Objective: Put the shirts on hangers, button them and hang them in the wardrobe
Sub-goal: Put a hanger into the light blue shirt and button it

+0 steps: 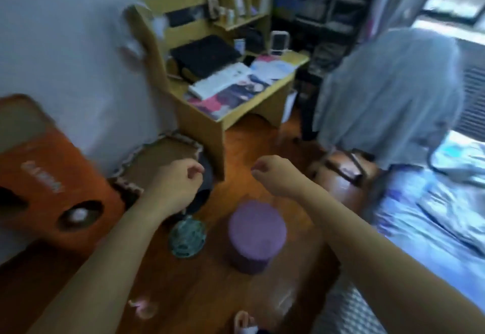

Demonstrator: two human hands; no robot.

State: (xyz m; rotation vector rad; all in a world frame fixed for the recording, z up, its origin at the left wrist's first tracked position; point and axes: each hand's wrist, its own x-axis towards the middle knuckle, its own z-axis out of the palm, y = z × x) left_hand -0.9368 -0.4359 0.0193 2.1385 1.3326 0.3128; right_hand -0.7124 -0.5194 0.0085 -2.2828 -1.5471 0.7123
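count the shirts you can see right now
1: a grey shirt hangs upright at the right, between the desk and the bed. Neither hand holds one; others may be out of view.

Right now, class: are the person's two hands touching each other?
Apart. The head view shows bare wooden floor between the left hand and the right hand.

Daylight glare from window [451,5], blown out, cool blue cast on bed [433,202] below it, room away from window dimmer, heavy motion blur throughout, wide-angle bending at edges, nothing sharp
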